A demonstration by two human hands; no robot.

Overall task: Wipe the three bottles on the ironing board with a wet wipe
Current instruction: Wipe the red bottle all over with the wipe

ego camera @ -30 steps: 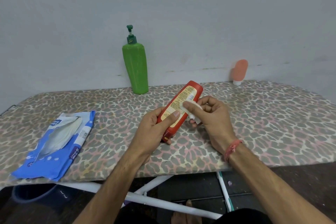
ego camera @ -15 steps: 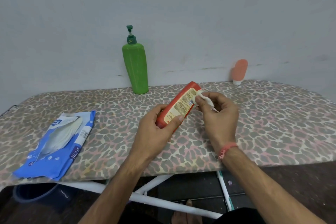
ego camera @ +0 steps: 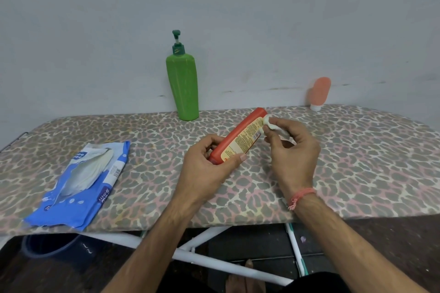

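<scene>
Nearest, below the board's near edge: white metal legs (ego camera: 214, 260) of the stand, a dark blue tub (ego camera: 51, 246) at near left on a dark floor.

On the ironing board (ego camera: 357, 162), leopard-print cover, near left: blue wet-wipe pack (ego camera: 78, 185), lying flat, flap peeled open, white wipes showing.

Centre, lifted just above the cover: left hand (ego camera: 204, 173), curled round the lower end of the red bottle (ego camera: 240, 137), thumb pressed across the label, cap end hidden inside the palm. Bottle tilted, far end pointing up and right. Right hand (ego camera: 291, 150), red thread at the wrist, fingers curled, pinching a balled white wet wipe (ego camera: 273, 126) against the bottle's far end, touching the label's upper corner.

Far edge, against the grey wall (ego camera: 214, 7): green pump bottle (ego camera: 182, 83), upright, left of centre; small orange tube (ego camera: 320, 93), standing on its white cap, far right, well apart from the green one. Neither touched.

Judged stage: wiping of the first bottle under way, two more waiting.

Possible trouble from here: a wet plastic surface slipping out of a one-ended grip, since only the lower end is held while the wipe pushes at the other; a drop onto the cover likely if pressure grows. Balled-up wipe covering little surface, so streaks or missed patches probable, the back of the bottle especially. Later reaching for the tall pump bottle or the cap-balanced tube with a damp hand risks tipping either against the wall. Open pack flap risks drying the remaining wipes.
</scene>
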